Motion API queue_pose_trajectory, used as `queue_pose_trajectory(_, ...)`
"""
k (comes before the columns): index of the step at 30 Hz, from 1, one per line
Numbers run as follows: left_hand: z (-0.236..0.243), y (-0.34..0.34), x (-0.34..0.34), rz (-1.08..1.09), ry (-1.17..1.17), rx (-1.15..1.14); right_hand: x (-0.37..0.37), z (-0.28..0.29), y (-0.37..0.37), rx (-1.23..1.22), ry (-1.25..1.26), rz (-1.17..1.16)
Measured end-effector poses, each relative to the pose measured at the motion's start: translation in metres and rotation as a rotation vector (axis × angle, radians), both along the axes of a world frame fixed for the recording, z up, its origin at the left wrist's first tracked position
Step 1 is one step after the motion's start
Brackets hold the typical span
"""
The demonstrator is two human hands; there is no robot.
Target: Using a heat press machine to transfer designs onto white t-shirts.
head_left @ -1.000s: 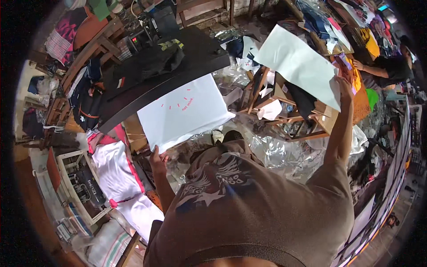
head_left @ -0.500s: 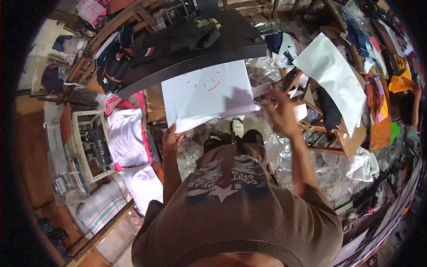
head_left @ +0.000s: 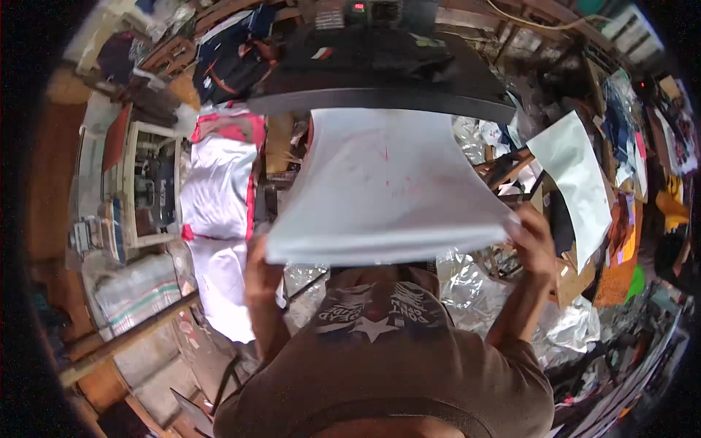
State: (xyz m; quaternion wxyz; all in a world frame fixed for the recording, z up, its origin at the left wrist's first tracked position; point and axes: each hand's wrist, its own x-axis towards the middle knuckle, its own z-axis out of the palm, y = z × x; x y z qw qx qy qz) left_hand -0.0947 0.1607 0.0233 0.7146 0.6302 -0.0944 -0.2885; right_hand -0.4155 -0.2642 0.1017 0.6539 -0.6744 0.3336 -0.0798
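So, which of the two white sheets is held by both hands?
The large white sheet under the black press plate; the other white sheet lies apart, right.

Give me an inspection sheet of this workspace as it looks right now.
Surface: black platen ahead, dark items on top.
Job's things: white sheet with faint red marks, held up by its near corners.
Clutter: white-and-red garments, crumpled foil, second white sheet.
Grippers: left hand and right hand each grip a corner.
Cables: one cord at top right.
Surroundings: white frame, sack, crowded shelves.
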Motion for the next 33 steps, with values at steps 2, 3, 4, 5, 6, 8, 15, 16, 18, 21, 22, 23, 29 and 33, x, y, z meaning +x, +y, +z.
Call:
queue_pose_trajectory(2,0.091,0.032,-0.040,0.083,0.109,-0.502,-0.034,0.026,0.028,-0.230,-0.369,-0.320)
queue_pose_trajectory(3,0.081,0.087,-0.047,0.298,0.100,-0.377,-0.049,0.019,0.013,-0.853,-0.569,-0.093)
queue_pose_trajectory(4,0.092,0.095,-0.052,0.095,-0.038,-0.442,-0.012,0.058,-0.011,-0.076,-0.771,0.483)
queue_pose_trajectory(5,0.114,0.102,-0.047,-0.096,-0.154,-0.488,0.001,0.066,-0.004,-0.040,-0.776,0.566)
queue_pose_trajectory(6,0.124,0.119,-0.058,0.087,-0.161,-0.460,0.002,0.072,0.005,-0.152,-0.746,0.433)
queue_pose_trajectory(8,0.146,0.129,-0.077,0.360,-0.137,-0.370,0.020,0.055,0.021,-0.245,-0.784,-0.039)
queue_pose_trajectory(15,0.143,0.211,-0.114,0.757,0.034,-0.281,0.246,0.077,0.189,0.213,-0.336,0.075)
queue_pose_trajectory(16,0.126,0.234,-0.123,0.821,-0.009,-0.299,0.279,0.072,0.212,0.368,-0.381,0.395)
queue_pose_trajectory(18,0.132,0.270,-0.105,1.038,-0.031,-0.220,0.345,0.084,0.267,0.275,-0.316,0.641)
queue_pose_trajectory(21,0.140,0.351,-0.053,1.068,-0.171,-0.397,0.449,0.092,0.346,0.278,-0.298,0.903)
queue_pose_trajectory(22,0.137,0.388,-0.036,0.986,-0.326,-0.438,0.480,0.093,0.376,0.290,-0.315,0.983)
queue_pose_trajectory(23,0.147,0.402,-0.012,1.118,-0.298,-0.393,0.517,0.090,0.399,0.378,-0.307,1.016)
queue_pose_trajectory(29,0.167,0.531,0.048,0.572,-0.472,-0.735,0.617,0.116,0.514,0.440,-0.323,1.079)
queue_pose_trajectory(33,0.186,0.513,0.041,1.103,-0.527,-0.338,0.609,0.113,0.534,0.519,-0.382,1.044)
